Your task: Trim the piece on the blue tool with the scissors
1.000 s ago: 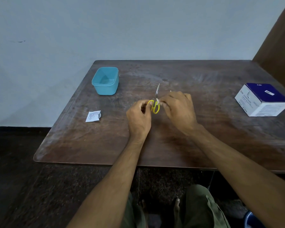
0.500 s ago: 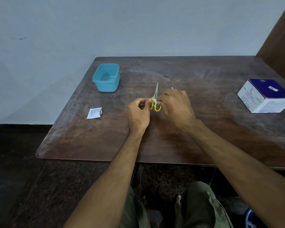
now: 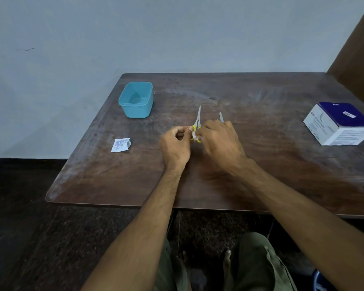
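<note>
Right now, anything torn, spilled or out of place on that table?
One thing: the small white sachet near the table's left edge has a ragged, torn-looking right end. No spill shows. Both hands hold yellow-handled scissors.

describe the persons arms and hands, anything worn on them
Both forearms are bare up to the edge of the frame: no sleeves, watch, bracelets or gloves show. The left hand and right hand carry no rings that can be seen. Olive-green trousers show below the arms.
</note>
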Tool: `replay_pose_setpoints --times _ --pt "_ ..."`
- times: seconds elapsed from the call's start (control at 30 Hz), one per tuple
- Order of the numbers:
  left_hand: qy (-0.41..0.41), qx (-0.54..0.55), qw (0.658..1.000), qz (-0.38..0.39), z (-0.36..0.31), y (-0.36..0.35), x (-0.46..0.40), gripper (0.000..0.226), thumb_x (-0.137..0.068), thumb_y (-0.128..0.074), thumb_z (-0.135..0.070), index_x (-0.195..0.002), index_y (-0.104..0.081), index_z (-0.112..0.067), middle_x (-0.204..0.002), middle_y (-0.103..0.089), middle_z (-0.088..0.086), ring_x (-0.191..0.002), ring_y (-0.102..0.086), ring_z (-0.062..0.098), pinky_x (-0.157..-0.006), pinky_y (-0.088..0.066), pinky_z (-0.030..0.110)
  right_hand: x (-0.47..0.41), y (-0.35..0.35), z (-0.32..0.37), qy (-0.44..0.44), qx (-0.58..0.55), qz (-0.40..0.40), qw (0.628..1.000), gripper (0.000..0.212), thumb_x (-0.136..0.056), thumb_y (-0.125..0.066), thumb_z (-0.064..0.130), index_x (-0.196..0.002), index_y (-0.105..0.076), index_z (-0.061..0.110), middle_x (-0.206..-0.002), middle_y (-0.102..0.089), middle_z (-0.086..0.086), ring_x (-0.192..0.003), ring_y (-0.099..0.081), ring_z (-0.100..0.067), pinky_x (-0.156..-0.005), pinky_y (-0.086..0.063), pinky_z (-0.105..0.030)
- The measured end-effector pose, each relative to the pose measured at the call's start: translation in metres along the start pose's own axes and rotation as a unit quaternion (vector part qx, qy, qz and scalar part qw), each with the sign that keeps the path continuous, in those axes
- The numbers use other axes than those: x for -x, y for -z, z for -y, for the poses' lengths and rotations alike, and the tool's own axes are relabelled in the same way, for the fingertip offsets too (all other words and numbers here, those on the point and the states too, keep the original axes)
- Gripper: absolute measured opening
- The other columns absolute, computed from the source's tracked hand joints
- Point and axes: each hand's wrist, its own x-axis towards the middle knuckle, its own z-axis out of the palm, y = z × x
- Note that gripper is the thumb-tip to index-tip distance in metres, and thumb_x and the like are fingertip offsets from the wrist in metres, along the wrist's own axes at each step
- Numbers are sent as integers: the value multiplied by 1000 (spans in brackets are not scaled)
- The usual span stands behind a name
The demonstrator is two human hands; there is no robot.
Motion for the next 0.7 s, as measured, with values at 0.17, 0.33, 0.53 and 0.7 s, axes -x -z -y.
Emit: replay_pose_setpoints --times 0.17,0.33,0.53,0.7 --pt "-5 -1 1000 -1 -2 0 1 10 -87 -70 -19 -88 -75 -11 -68 -66 -13 -58 -62 -6 -61 -52 18 26 -7 11 55 1 11 998 14 -83 -52 20 -75 -64 17 -74 -58 -1 -68 -56 -25 -64 -30 -35" --pt "12 13 1000 -3 -1 1 0 10 -86 -70 -21 -85 -74 -12 -71 -71 -4 -67 -69 9 -67 -58 28 9 3 -3 -19 -86 -23 996 19 -87 -52 21 -84 -71 17 -80 -63 -4 -72 -61 -30 -63 -33 -34" --pt "23 25 999 2 0 0 -1 8 -86 -70 -22 -80 -72 -19 -70 -72 -4 -65 -70 13 -69 -60 38 -14 15 -18 -88 -99 9 991 14 -87 -58 19 -91 -72 17 -90 -66 -5 -89 -60 -32 -71 -36 -37" --pt "19 34 999 2 2 0 -1 7 -87 -70 -21 -81 -73 -18 -71 -73 -1 -66 -71 15 -68 -60 40 8 -2 -8 -48 -63 34 996 15 -85 -58 17 -87 -73 15 -84 -65 -7 -75 -61 -34 -65 -29 -33"
